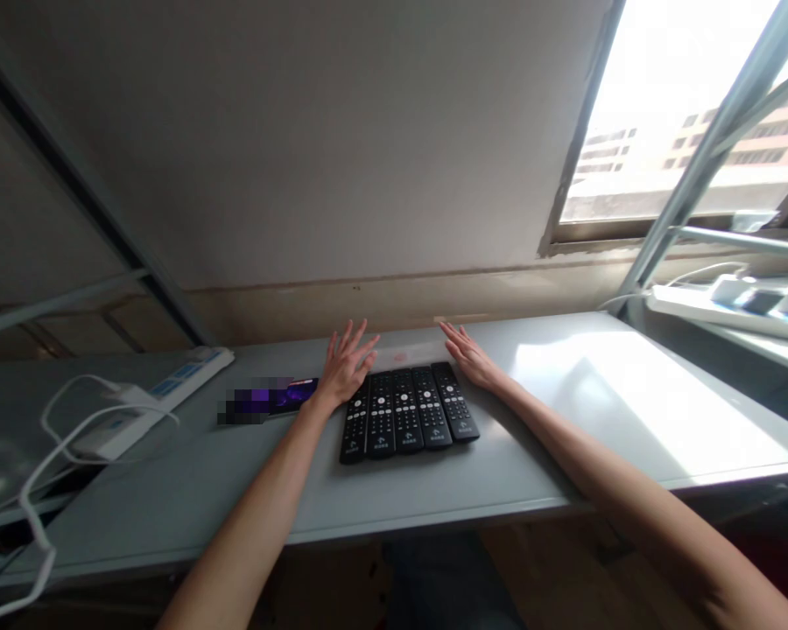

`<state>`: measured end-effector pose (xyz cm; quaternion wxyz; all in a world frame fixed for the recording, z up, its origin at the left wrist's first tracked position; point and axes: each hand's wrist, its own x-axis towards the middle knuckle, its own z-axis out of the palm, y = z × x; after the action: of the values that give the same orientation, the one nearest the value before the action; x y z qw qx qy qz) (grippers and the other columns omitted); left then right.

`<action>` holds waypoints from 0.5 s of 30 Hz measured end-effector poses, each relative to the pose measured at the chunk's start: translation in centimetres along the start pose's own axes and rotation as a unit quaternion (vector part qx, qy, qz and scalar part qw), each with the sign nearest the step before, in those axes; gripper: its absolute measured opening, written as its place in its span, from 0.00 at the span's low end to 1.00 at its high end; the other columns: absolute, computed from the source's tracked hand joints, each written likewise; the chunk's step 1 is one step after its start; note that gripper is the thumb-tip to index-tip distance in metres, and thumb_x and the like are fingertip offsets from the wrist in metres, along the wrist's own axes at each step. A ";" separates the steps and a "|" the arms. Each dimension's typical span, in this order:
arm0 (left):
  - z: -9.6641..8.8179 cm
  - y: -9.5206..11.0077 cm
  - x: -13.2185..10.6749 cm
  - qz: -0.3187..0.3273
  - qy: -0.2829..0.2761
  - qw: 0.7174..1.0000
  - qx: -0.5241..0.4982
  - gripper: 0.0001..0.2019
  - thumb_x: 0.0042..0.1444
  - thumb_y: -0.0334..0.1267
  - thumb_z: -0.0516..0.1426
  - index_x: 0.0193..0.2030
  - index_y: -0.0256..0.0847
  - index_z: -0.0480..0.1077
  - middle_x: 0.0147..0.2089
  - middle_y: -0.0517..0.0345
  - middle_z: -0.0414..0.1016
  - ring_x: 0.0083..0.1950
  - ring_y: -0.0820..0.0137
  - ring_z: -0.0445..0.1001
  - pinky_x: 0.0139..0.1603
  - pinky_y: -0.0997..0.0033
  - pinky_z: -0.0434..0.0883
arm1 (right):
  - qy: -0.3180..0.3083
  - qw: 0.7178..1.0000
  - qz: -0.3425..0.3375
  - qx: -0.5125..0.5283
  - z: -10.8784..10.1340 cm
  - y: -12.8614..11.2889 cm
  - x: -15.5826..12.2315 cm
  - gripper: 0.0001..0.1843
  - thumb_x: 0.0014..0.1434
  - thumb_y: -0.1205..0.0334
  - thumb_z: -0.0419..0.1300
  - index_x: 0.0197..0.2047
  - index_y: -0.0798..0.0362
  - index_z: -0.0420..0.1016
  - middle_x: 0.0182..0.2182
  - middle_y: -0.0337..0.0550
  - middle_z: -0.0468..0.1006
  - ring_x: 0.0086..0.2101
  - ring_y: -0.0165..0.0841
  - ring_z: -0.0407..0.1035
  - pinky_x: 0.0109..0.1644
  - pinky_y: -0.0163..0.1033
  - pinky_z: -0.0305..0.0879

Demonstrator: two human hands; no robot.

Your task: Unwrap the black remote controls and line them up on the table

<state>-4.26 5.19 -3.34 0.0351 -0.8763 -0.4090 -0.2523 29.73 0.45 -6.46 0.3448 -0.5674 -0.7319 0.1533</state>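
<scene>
Several black remote controls (405, 411) lie side by side on the grey table, with their buttons facing up. The rightmost remote control (456, 402) is slightly turned against the others. My left hand (348, 366), fingers spread, is over the top end of the leftmost remote control (355, 429); whether it touches it I cannot tell. On the other side, my right hand (469, 354) is stretched out beside the upper end of the rightmost remote. Neither hand holds anything.
A phone (293, 395) with a purple screen lies left of my left hand, partly blurred out. Farther left is a white power strip (158, 407) with a white cable (36, 490). Another power strip (728, 302) sits at the right, by a metal frame post (702, 157). The wall closes off the table's (565, 385) back.
</scene>
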 end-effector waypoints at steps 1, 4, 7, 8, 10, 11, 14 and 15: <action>0.0 0.0 -0.1 0.001 0.006 1.000 -0.002 0.27 0.76 0.52 0.43 0.75 0.50 0.64 0.84 0.56 0.44 0.84 0.52 0.39 0.80 0.32 0.40 | -0.002 1.000 0.006 -0.010 -0.1 -0.1 0.0 0.42 0.73 0.29 0.35 0.82 0.38 0.45 0.79 0.36 0.46 0.78 0.48 0.33 0.79 0.66 0.42; 0.0 0.2 -0.3 0.001 0.020 1.000 -0.008 0.27 0.76 0.51 0.42 0.77 0.51 0.61 0.83 0.56 0.45 0.84 0.53 0.39 0.80 0.32 0.40 | -0.005 0.999 0.021 -0.030 -0.3 -0.3 -0.3 0.41 0.74 0.31 0.33 0.82 0.39 0.42 0.80 0.36 0.44 0.78 0.50 0.33 0.78 0.68 0.42; -0.1 0.5 -0.6 0.000 0.037 0.999 -0.007 0.28 0.76 0.51 0.42 0.79 0.51 0.57 0.83 0.54 0.47 0.84 0.54 0.41 0.80 0.32 0.41 | -0.010 0.999 0.027 -0.042 -0.4 -0.7 -0.6 0.42 0.73 0.30 0.32 0.82 0.39 0.41 0.80 0.39 0.43 0.78 0.53 0.32 0.77 0.70 0.41; -0.2 0.7 -0.7 0.002 0.047 0.999 -0.007 0.28 0.76 0.50 0.42 0.79 0.50 0.57 0.83 0.54 0.47 0.84 0.54 0.42 0.80 0.33 0.41 | -0.013 0.998 0.028 -0.047 -0.4 -0.8 -0.8 0.43 0.73 0.30 0.32 0.82 0.39 0.42 0.80 0.39 0.42 0.78 0.53 0.32 0.77 0.70 0.40; -0.5 0.9 -0.9 0.015 0.080 0.997 -0.012 0.28 0.76 0.49 0.42 0.79 0.48 0.57 0.82 0.53 0.50 0.84 0.57 0.45 0.81 0.36 0.43 | -0.018 0.998 0.027 -0.059 -0.4 -1.1 -1.0 0.43 0.73 0.30 0.32 0.82 0.40 0.42 0.80 0.40 0.43 0.78 0.53 0.32 0.77 0.70 0.38; -0.6 0.9 -1.0 0.024 0.101 0.994 -0.017 0.28 0.76 0.49 0.42 0.79 0.47 0.57 0.82 0.52 0.51 0.83 0.58 0.47 0.81 0.39 0.45 | -0.020 0.997 0.026 -0.065 -0.4 -1.2 -1.1 0.43 0.73 0.30 0.32 0.82 0.40 0.43 0.80 0.40 0.43 0.78 0.53 0.31 0.78 0.69 0.37; -0.9 1.0 -1.3 0.040 0.157 0.986 -0.031 0.29 0.76 0.50 0.43 0.78 0.45 0.58 0.82 0.51 0.51 0.82 0.61 0.51 0.81 0.47 0.52 | -0.023 0.996 0.027 -0.087 -0.4 -1.5 -1.2 0.42 0.73 0.31 0.32 0.82 0.41 0.43 0.80 0.42 0.43 0.78 0.53 0.31 0.78 0.68 0.36; -1.0 1.1 -1.3 0.039 0.172 0.984 -0.034 0.29 0.76 0.50 0.44 0.78 0.44 0.58 0.82 0.51 0.50 0.82 0.61 0.51 0.81 0.49 0.53 | -0.024 0.995 0.028 -0.095 -0.4 -1.6 -1.3 0.42 0.74 0.32 0.32 0.82 0.41 0.43 0.80 0.42 0.43 0.78 0.53 0.31 0.78 0.68 0.36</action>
<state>-4.62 3.28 -2.94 0.0847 -0.8358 -0.3532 -0.4118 29.00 -1.30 -5.63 0.2669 -0.6141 -0.7351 0.1066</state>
